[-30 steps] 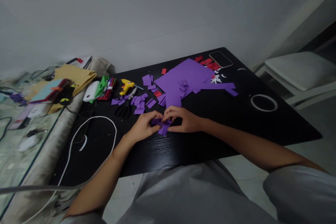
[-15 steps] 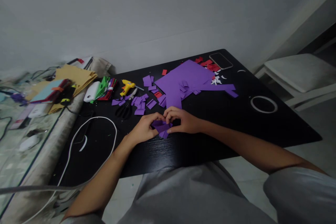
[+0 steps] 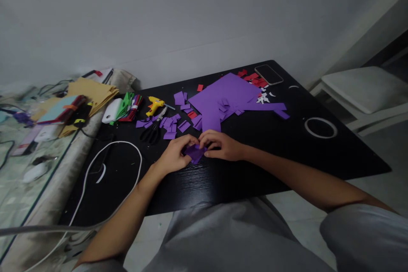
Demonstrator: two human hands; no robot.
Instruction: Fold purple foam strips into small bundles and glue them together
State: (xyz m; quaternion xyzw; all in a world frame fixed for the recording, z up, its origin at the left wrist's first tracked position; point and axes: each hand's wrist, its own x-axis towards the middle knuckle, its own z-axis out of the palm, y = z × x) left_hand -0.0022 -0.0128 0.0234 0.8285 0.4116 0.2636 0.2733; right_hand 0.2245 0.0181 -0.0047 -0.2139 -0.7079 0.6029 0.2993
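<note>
Between my two hands, near the table's front edge, is a small folded piece of purple paper [image 3: 195, 153]. My left hand [image 3: 177, 153] grips its left side with thumb and fingers. Curled fingers of my right hand [image 3: 222, 146] pinch its right edge. Just beyond my hands lies a large purple sheet [image 3: 223, 91], with a strip reaching toward my right hand. Small cut purple pieces [image 3: 170, 125] are scattered beyond my left hand, beside black-handled scissors [image 3: 153, 131]. The fingertips partly hide the folds of the held piece.
A yellow glue gun [image 3: 155, 105] lies behind the scissors. Red scraps [image 3: 255, 80], white scraps [image 3: 263, 96] and a phone [image 3: 268, 74] are at the back right. A roll of tape [image 3: 320, 127] rests at right. A white cable [image 3: 140, 157] loops at left; a white stool [image 3: 366, 89] stands right.
The purple piece has changed shape between my fingers, with less of it hanging toward the front edge. My right thumb has shifted slightly. Everything else stays in place.
</note>
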